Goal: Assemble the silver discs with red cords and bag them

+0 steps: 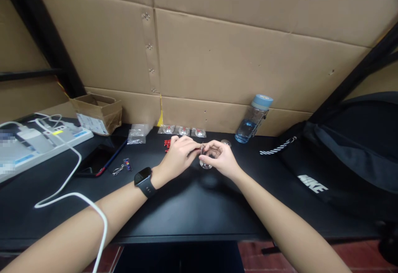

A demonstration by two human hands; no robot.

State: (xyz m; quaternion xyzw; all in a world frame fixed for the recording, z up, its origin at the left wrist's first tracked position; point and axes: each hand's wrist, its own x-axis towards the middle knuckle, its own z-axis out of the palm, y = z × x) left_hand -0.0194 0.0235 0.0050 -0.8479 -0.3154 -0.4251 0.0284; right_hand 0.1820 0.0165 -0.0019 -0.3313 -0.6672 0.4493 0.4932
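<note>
My right hand (219,157) is closed, with thumb and fingertips pinching a small thin round disc (202,149) that stands almost edge-on. My left hand (182,152), a black watch on its wrist, meets it from the left. Its fingers are pressed together at the disc; whatever lies between them is hidden, though a bit of red shows at the tips. Just under the hands, a shiny round piece (205,164) is partly covered by my right fingers. Small red pieces (167,144) lie behind my left hand. Another round piece (226,142) rests beyond my right hand.
Along the cardboard wall lie bagged round pieces (183,131) and clear plastic bags (137,133). A blue-lidded bottle (253,119) stands at back right, near a black bag (336,169). Leftward are a cardboard box (99,113), phone (101,157), keychain (127,164) and power strip (46,148); its white cable crosses my left forearm.
</note>
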